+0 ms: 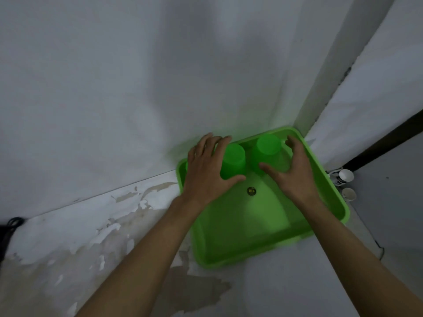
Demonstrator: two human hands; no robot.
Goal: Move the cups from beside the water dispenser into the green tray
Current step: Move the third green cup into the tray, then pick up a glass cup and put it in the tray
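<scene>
A green tray (325, 179) lies on the white surface, pushed into the wall corner. Two green cups stand upside down at its far side. My left hand (206, 170) wraps the left green cup (233, 160), with the fingers over its far side and the thumb against its near rim. The right green cup (268, 145) stands next to it, close to the tray's far corner. My right hand (295, 170) hovers beside that cup with its fingers spread, thumb and fingers a little off the cup's sides.
Two small white paper cups (346, 175) (349, 193) sit just outside the tray's right rim. A round sticker (251, 191) marks the tray floor. A black cable (13, 223) lies far left. The wall paint is peeling. A pale rounded shape (286, 294) sits below the tray.
</scene>
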